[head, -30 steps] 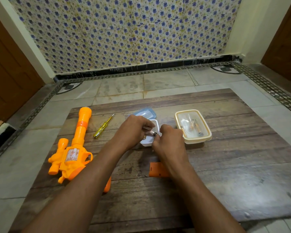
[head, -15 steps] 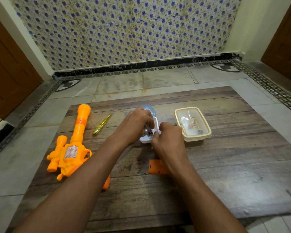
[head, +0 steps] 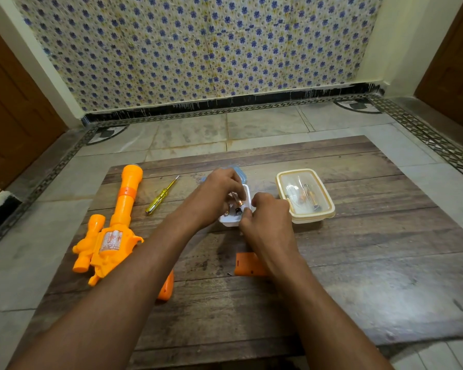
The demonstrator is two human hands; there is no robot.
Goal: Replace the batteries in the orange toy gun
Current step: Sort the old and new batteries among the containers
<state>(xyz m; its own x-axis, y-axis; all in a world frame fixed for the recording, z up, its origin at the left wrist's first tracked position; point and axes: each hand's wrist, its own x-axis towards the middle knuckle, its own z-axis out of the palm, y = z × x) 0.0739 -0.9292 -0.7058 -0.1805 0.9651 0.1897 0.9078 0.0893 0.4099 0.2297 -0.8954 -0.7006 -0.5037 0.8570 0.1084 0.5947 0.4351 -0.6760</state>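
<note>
Quantity 1: orange toy gun (head: 118,231); quantity 1: yellow-handled screwdriver (head: 161,196); quantity 1: loose orange cover plate (head: 247,264); quantity 2: plastic boxes, comprising one white box (head: 247,193), open, and one cream box (head: 305,196), lidded; quantity 1: detached blue lid (head: 238,172); quantity 2: hands, left hand (head: 219,193) and right hand (head: 270,220); batteries (head: 238,210) in the white box: at least 2 discernible, total obscured by fingers; cream box contents: count indeterminate; quantity 1: wooden table (head: 358,263).
</note>
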